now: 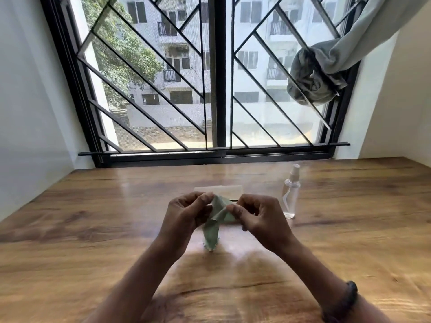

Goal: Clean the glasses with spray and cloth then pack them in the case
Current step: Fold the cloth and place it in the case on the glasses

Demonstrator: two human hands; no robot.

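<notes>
A pale green cloth [215, 223] hangs between my two hands above the wooden table [93, 229]. My left hand [186, 213] pinches its upper left part and my right hand [258, 217] pinches its right part. A dark thin line shows between the hands behind the cloth; I cannot tell whether it is the glasses. A light, flat case [219, 190] lies on the table just behind my hands, partly hidden by them. A clear spray bottle [291, 194] with a pale cap stands upright to the right of my right hand.
A barred window [217, 78] runs along the table's far edge. A grey curtain [326, 66] is knotted at its upper right. White walls close in on both sides. A dark band sits on my right wrist.
</notes>
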